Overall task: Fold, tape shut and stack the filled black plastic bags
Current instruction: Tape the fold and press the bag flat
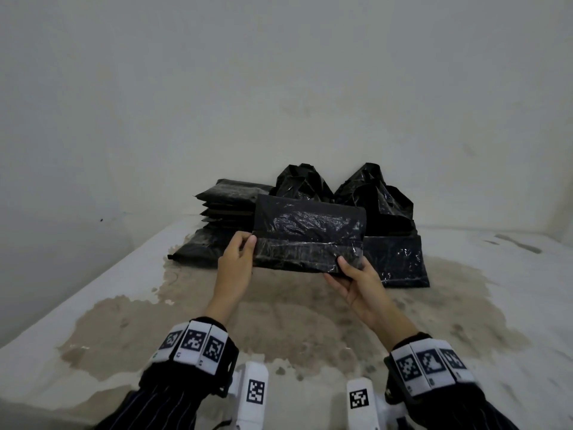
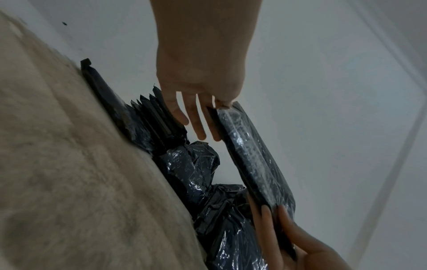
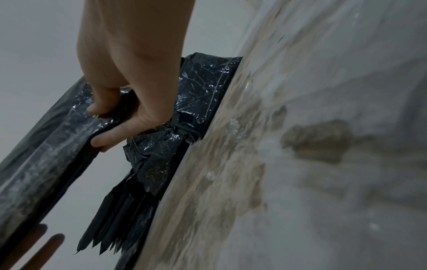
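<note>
Folded black bag (image 1: 308,234), flat and rectangular, held up in the air above the stained surface (image 1: 279,321), in front of the other bags. Strip of clear tape (image 1: 307,246) runs across its lower half, glossy along the fold.

Left hand (image 1: 235,262) at the bag's left edge: thumb on the near face, fingers (image 2: 201,126) reaching behind the bag, straight and slightly spread; the bag edge is pinched between thumb and fingers. Right hand (image 1: 356,282) at the lower right corner: thumb pressed on the taped face, fingers curled under and behind, clamped on the corner. Right wrist view confirms thumb and index finger closed round the bag's end.

Behind and left: stack of flat folded bags (image 1: 223,221) lying one on another on the surface, pointed corners fanned at the left. Behind and right: unfolded filled bags (image 1: 372,197) standing with crumpled open tops, close against the wall (image 1: 279,88). One more filled bag (image 1: 400,259) lies in front of those, just beside the held bag's right end.

Both wrists carry bands with black-and-white markers (image 1: 195,339).
</note>
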